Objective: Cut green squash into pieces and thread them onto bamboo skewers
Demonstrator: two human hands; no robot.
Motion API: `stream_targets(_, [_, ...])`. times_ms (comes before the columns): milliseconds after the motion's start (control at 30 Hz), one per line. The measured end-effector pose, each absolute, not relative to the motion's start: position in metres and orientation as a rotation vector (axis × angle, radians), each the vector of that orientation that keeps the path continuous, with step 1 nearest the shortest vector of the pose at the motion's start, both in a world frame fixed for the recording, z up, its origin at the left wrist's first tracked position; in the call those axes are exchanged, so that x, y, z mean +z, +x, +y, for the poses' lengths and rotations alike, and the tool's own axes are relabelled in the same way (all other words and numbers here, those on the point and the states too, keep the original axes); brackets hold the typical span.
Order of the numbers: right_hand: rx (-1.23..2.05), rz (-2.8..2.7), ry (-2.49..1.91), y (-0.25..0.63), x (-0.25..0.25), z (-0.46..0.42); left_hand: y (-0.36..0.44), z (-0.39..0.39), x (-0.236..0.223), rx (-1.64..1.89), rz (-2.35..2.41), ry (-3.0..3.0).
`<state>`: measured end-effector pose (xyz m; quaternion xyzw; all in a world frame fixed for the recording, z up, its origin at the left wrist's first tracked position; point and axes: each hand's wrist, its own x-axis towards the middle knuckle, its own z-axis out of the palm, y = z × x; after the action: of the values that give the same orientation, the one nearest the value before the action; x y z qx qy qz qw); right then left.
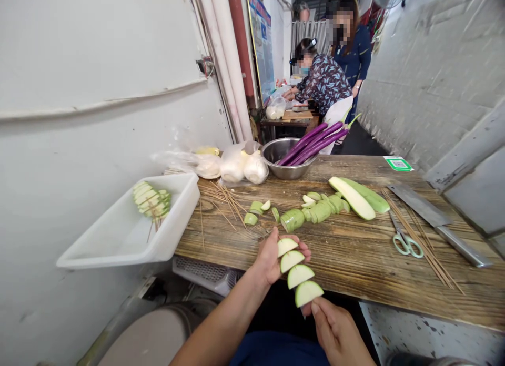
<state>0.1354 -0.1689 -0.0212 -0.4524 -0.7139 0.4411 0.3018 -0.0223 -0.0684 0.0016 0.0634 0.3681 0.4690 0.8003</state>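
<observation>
My left hand [269,261] is curled around the far end of a zucchini skewer [300,276], its fingers behind the top slices. Several half-moon slices with white flesh and green rind sit spaced along the stick. At the near end, my right hand [335,324] pinches the skewer by the lowest slice; most of the stick is hidden. Just beyond my hands on the table lie cut zucchini slices [321,212] in a fanned row, with a few loose pieces [255,207] to their left. Zucchini halves [353,198] rest behind at the right.
A white plastic tray [118,255] with finished skewers [152,200] stands left. Bamboo sticks [229,200] lie near it. Behind are bagged white vegetables [242,166] and a steel bowl [276,169] of eggplants [315,142]. Scissors [406,244] and a cleaver [422,205] lie right. Two people [329,79] stand beyond.
</observation>
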Motion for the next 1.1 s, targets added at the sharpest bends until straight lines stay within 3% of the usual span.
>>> stream_targets(300, [1.067, -1.860, -1.166, 0.139, -0.020, -0.159, -0.038, -0.066, 0.014, 1.095, 0.470, 0.032])
stream_targets(567, [1.143, -1.782, -1.150, 0.133, -0.024, -0.156, -0.023, -0.076, 0.017, 1.170, 0.768, 0.271])
stream_targets(700, [1.150, -1.801, -1.101, 0.130, -0.022, -0.153, -0.022, -0.082, 0.028, 1.234, 0.693, 0.325])
stream_targets(933, [0.772, -1.906, -1.008, 0.128, -0.007, -0.146, -0.024, -0.087, 0.046, 1.296, 0.691, 0.437])
stream_targets(1100, [0.246, -1.981, -0.935, 0.139, -0.011, -0.138, -0.022, -0.093, 0.046, 1.405, 0.715, 0.515])
